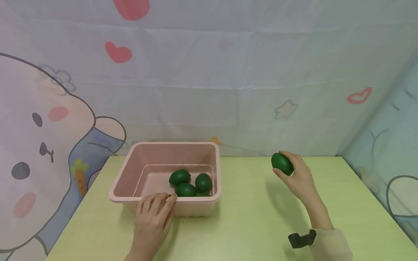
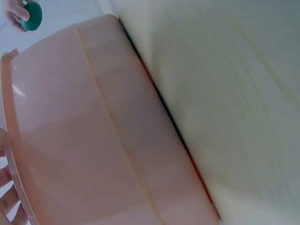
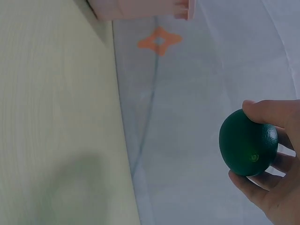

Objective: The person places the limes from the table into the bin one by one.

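Note:
A smooth dark green lime (image 1: 282,164) is pinched between the thumb and fingers of my right hand (image 1: 298,180), raised above the right part of the table. The right wrist view shows the same lime (image 3: 248,143) with a small round scar on its skin. My left hand (image 1: 152,214) holds the front rim of a pink plastic bin (image 1: 169,145), its fingers (image 2: 9,199) bent over the edge. Several more limes (image 1: 180,177) lie inside, mostly toward the bin's right side; the front wall partly hides some of them.
The bin stands on the left of a pale yellow-green table (image 1: 248,217). Right behind the table hangs a light cloth (image 1: 241,116) printed with hearts, stars and a cartoon animal. Another printed cloth (image 1: 392,145) borders the right side.

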The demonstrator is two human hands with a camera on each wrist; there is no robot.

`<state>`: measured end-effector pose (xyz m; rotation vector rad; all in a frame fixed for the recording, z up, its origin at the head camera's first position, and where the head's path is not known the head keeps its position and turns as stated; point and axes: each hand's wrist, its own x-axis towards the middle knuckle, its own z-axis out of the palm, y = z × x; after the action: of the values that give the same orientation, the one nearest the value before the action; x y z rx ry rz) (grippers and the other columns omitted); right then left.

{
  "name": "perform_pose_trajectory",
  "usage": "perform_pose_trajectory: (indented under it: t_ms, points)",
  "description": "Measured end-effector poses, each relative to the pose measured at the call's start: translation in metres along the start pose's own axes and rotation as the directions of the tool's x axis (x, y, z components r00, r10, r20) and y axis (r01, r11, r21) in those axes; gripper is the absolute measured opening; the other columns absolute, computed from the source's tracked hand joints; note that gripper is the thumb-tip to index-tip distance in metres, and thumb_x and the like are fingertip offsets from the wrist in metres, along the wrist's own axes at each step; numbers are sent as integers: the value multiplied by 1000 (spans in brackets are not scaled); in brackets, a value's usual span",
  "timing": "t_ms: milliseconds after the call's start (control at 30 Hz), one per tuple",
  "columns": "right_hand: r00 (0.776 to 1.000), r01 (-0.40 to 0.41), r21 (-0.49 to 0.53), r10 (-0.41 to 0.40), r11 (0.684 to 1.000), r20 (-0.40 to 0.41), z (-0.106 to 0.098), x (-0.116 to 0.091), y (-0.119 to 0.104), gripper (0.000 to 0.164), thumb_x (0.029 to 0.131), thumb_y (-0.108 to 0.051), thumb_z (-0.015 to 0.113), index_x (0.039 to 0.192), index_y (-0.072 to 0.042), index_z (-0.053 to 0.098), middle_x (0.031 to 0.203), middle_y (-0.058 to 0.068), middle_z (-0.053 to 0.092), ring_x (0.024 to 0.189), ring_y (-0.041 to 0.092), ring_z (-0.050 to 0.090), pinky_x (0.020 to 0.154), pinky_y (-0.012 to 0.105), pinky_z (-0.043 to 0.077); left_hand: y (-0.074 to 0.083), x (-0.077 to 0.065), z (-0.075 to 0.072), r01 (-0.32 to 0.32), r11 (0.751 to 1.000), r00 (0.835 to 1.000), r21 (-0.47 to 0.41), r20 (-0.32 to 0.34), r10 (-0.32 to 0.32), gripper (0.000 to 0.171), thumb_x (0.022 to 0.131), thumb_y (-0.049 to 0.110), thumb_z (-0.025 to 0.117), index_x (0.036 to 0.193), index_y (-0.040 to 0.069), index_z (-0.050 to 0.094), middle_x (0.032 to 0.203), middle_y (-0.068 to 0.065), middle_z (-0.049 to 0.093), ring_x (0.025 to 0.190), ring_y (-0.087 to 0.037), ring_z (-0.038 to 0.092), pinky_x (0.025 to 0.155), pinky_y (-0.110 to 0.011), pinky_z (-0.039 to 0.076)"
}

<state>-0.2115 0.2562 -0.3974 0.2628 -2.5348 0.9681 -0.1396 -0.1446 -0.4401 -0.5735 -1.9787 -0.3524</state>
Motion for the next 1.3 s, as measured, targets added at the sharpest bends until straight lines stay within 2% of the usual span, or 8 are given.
perform_pose_trajectory:
  t_ms: [533,800,1033,1300]
  points:
    - [986,166,-15,-166,986,24,12,19,-32,59,82,-13,76,135,-8,50,133,17,52,115,37,55,88,56,50,0,0,0,2,1000,1000,-4,2,-2,32,102,28,45,101,10,71,94,-9,65,91,-30,57,85,-44,41]
    - [980,190,-11,-190,982,60,16,28,-50,58,82,-14,76,134,-9,51,134,15,52,119,35,53,89,54,52,0,1,0,-1,1000,1000,-4,0,1,32,102,28,45,100,10,71,93,-9,65,91,-30,57,84,-44,41]
    - [969,241,9,-241,971,54,18,34,-66,58,81,-14,77,133,-8,52,132,14,53,116,33,55,88,50,54,1,0,0,3,1000,1000,-9,5,-3,32,102,28,45,101,10,71,94,-9,65,91,-30,57,85,-44,41]
    - [959,268,5,-267,963,91,21,37,-81,57,83,-19,75,135,-10,51,136,12,51,120,33,55,91,48,54,0,0,0,3,1000,1000,-9,4,-3,31,101,29,46,101,10,71,94,-9,65,91,-30,57,85,-44,41]
